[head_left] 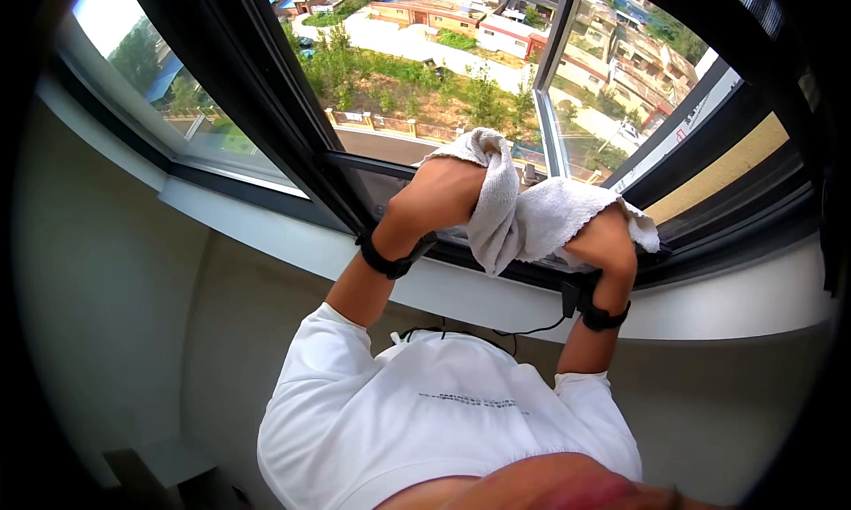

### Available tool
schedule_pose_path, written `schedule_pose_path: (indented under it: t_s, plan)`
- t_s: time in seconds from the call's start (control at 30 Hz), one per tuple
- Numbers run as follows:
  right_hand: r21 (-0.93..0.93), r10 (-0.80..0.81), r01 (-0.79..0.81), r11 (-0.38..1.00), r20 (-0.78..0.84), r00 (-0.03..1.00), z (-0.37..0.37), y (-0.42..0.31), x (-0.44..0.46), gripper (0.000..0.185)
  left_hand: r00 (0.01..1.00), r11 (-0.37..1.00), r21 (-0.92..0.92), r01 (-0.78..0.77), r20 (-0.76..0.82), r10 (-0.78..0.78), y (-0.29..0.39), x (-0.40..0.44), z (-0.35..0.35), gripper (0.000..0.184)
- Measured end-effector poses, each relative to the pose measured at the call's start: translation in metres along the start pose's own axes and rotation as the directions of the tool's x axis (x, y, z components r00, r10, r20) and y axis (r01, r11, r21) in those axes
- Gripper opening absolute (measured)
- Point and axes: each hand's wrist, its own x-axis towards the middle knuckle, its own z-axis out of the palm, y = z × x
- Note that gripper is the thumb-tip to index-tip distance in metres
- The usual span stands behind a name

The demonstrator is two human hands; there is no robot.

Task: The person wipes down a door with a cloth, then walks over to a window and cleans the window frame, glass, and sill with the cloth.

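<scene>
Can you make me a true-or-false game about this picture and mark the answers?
1. The towel hides fingers of the left hand and right hand. True.
2. The towel is bright red. False: it is whitish.
3. Only one wrist wears a black band. False: there is a left wristband and a right wristband.
4. Buildings show outside. True.
5. The T-shirt is black. False: it is white.

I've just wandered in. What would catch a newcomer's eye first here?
Probably the pale cloth, bunched between the left hand and the right hand at the window and partly covering both. Next comes the high view past the dark window frame: a green plot and rooftops below. Nearer, the white T-shirt fills the lower middle.
</scene>
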Motion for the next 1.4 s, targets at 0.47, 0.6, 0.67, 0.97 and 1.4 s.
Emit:
schedule_pose_path:
  t_s: [0.47, 0.6, 0.67, 0.97, 1.4]
  plan:
    - [-0.079, -0.004, 0.003, 0.997, -0.016, 1.0, 0.01, 0.009, -0.002, 0.043, 0.934, 0.938, -0.346, 0.01, -0.332, -0.133, -0.014, -0.115, 0.025, 0.07]
    - [-0.046, 0.037, -0.039, 0.998, -0.038, 0.999, 0.012, 0.006, -0.004, 0.041, 0.923, 0.894, -0.357, 0.27, -0.169, -0.346, -0.027, -0.147, 0.045, 0.072]
    - [-0.05, 0.039, -0.042, 0.998, -0.067, 0.997, 0.013, 0.009, -0.005, 0.04, 0.917, 0.871, -0.328, 0.365, -0.038, -0.398, -0.043, -0.155, 0.062, 0.069]
    - [0.444, -0.21, 0.176, 0.878, 0.027, 0.977, -0.024, 0.0, -0.012, 0.055, 0.872, 0.321, -0.867, 0.38, 0.221, -0.436, -0.047, -0.16, 0.096, 0.056]
    - [0.675, 0.01, -0.348, 0.65, 0.451, 0.892, -0.059, -0.013, -0.003, 0.086, 0.93, -0.051, -0.989, -0.135, -0.109, -0.351, -0.043, -0.108, 0.112, 0.056]
